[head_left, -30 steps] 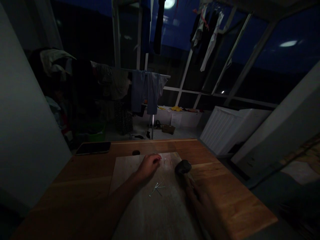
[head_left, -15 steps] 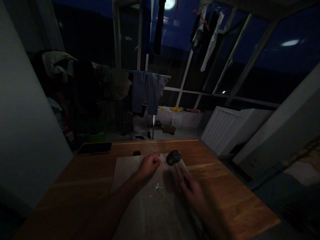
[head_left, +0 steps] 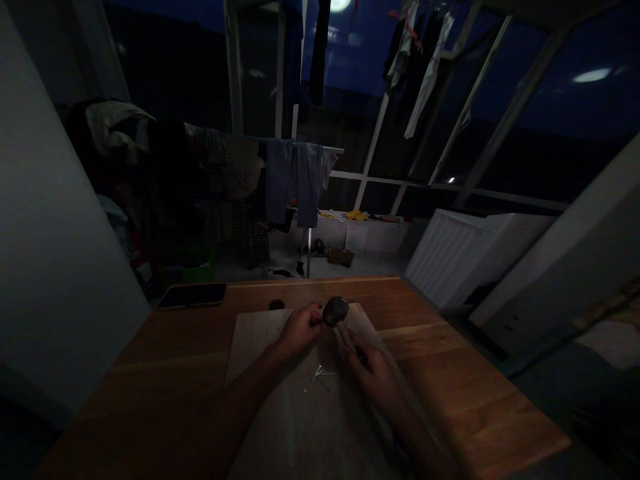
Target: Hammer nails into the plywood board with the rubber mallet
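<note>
A pale wooden board (head_left: 280, 413) lies on a brown wooden table (head_left: 465, 400) in dim light. My left hand (head_left: 299, 331) rests on the board's far part with its fingertips pinched together, apparently on a nail too small to see clearly. My right hand (head_left: 373, 375) is closed round the wooden handle of a hammer (head_left: 336, 313). The hammer's dark head sits right beside my left fingertips. Several loose nails (head_left: 317, 379) lie on the board between my two hands.
A dark phone (head_left: 193, 295) lies at the table's far left corner, with a small dark round thing (head_left: 276, 305) near it. Beyond the table stand a rack of hanging clothes (head_left: 295, 180), a white appliance (head_left: 460, 250) and large windows.
My right hand has swung the hammer leftward and away from me, bringing its head from the board's right side up against my left fingertips. My left hand has stayed in place.
</note>
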{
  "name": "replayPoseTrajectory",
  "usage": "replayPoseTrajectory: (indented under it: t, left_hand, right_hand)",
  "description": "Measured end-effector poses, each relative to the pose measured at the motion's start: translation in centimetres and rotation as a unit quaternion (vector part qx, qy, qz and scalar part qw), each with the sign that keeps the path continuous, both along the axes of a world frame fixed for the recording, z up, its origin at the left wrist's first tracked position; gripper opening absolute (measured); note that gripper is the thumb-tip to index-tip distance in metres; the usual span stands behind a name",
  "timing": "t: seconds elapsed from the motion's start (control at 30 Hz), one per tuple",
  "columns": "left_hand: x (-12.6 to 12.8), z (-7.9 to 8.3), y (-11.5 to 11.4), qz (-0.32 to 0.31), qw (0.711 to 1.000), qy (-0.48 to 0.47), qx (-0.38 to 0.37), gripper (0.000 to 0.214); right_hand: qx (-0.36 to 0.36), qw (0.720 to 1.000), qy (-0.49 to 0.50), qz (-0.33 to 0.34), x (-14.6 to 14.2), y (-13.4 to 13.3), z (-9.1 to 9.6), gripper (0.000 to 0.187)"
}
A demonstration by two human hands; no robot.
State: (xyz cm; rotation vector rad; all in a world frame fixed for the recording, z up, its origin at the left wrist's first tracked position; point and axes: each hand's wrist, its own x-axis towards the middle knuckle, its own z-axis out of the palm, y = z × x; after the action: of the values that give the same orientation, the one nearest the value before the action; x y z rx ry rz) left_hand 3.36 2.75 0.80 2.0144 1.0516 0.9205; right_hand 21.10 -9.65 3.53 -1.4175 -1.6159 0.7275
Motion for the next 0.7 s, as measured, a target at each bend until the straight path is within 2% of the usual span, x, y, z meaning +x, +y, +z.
replayPoseTrajectory:
  t: [0.1,0.13,0.2,0.27,0.3,0.37,0.57,0.63,0.7]
  left_hand:
    - [-0.5,1.7,-0.9,0.025,0.994,0.092,0.061,0.024]
    - [-0.7,2.5,-1.3,0.003,0.987,0.142,0.072,0.018]
    - [-1.3,4.3,-2.4,-0.093,0.963,0.241,0.071,0.011]
    - [-1.6,5.8,-3.7,-0.177,0.933,0.304,0.072,0.010]
    - [-1.6,6.2,-4.2,-0.197,0.923,0.322,0.080,0.011]
    - [-1.2,6.4,-5.2,-0.200,0.912,0.342,0.106,0.013]
    - [0.5,5.2,-6.1,-0.173,0.903,0.367,0.140,0.015]
    - [0.5,5.4,-5.8,-0.177,0.908,0.353,0.139,0.013]
    - [-0.1,5.8,-5.0,-0.169,0.926,0.316,0.118,0.008]
  right_hand:
    - [-0.018,0.999,-0.004,-0.046,1.2,-1.7,0.1,0.061]
    - [-0.025,0.998,-0.010,-0.048,1.6,-2.3,0.0,0.061]
    - [-0.038,0.998,-0.021,-0.042,2.5,-3.5,-0.2,0.060]
    - [-0.049,0.997,-0.028,-0.053,3.1,-4.3,-0.8,0.060]
    - [-0.055,0.996,-0.030,-0.066,3.3,-4.5,-1.1,0.061]
    - [-0.060,0.994,-0.028,-0.087,3.6,-4.5,-1.7,0.062]
    - [-0.060,0.995,-0.015,-0.078,3.6,-4.2,-2.0,0.061]
    - [-0.058,0.995,-0.008,-0.075,3.5,-4.3,-1.8,0.059]
    - [-0.057,0.995,-0.005,-0.076,3.4,-4.4,-1.6,0.059]
